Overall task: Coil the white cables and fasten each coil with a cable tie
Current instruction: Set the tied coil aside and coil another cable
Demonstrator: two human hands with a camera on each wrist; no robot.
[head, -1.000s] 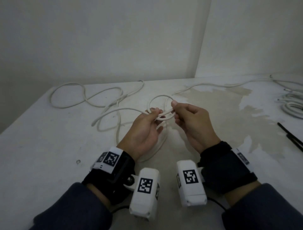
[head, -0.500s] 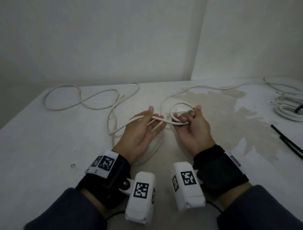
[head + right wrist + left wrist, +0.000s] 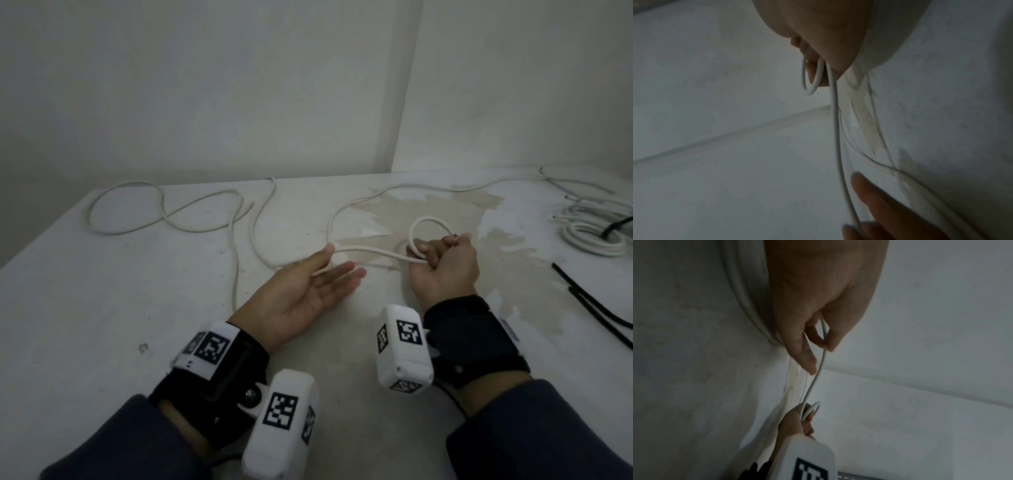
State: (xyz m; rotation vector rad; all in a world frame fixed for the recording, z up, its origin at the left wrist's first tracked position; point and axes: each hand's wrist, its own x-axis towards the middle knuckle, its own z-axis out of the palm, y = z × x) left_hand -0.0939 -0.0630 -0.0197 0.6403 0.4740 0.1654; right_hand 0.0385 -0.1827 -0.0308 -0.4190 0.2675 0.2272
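While the right hand [image 3: 443, 270] closes its fingers round a small loop [image 3: 430, 236] of the cable [image 3: 370, 250], the head view shows the left hand [image 3: 305, 294] palm up, fingers nearly straight, with the cable running between thumb and forefinger. Between the two hands the cable hangs in a taut span above the table [image 3: 102, 308]; from the left thumb it bends away toward 12 o'clock, and more slack lies in curves at 10 o'clock. At 3 o'clock sits a coil [image 3: 592, 240], already wound, and two black ties [image 3: 589, 301] lie near it at 4 o'clock.

From the left wrist, the left hand [image 3: 818, 305] pinches the cable [image 3: 819, 368] lightly between thumb and forefinger, the other fingers loose. The line drops toward 6 o'clock to the right hand [image 3: 797, 420], which grips the loop [image 3: 812, 409].

From the right wrist, the right hand [image 3: 824, 37] holds the loop [image 3: 810, 78] curled under its fingers. The cable [image 3: 836, 129] leaves toward 6 o'clock and reaches the left hand [image 3: 879, 211], whose fingers lie straight.
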